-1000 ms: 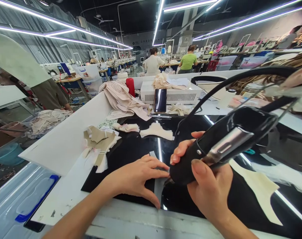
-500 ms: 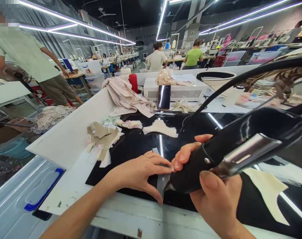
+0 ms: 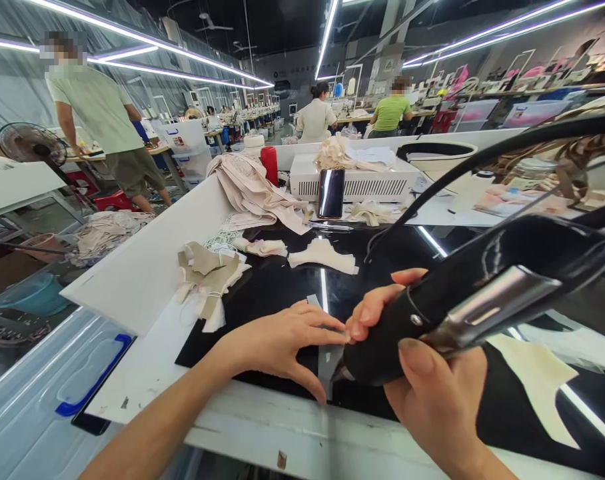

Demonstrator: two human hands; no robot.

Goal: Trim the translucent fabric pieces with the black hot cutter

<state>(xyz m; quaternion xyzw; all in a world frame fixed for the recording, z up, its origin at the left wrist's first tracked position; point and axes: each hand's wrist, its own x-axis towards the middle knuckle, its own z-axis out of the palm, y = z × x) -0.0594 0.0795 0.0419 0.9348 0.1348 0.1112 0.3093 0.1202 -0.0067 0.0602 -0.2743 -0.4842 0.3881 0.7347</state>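
Note:
My right hand [image 3: 440, 393] is wrapped round a black handheld tool [image 3: 462, 300] with a metal lever and a cable, its tip pointing down at a narrow translucent strip [image 3: 327, 363]. Thumb and fingers spread, my left hand [image 3: 287, 340] rests on the glossy black surface [image 3: 262, 300] beside that strip, its fingertips close to the tool's front end. Beyond the hands lies a cream fabric piece [image 3: 322, 256]. A larger cream piece [image 3: 537, 387] is right of my right hand. Tied beige and white pieces [image 3: 207, 280] sit at the left.
A phone [image 3: 331, 193] leans on a white vented box [image 3: 377, 180] at the back. Draped pink-beige fabric [image 3: 255, 190] and a red cone [image 3: 269, 167] stand left of it. A white board [image 3: 142, 267] borders the left side. People are in the background.
The person at the far left has moved to the right and farther off, with a fan now showing. The view has shifted slightly; my hands and the tool hold nearly the same pose.

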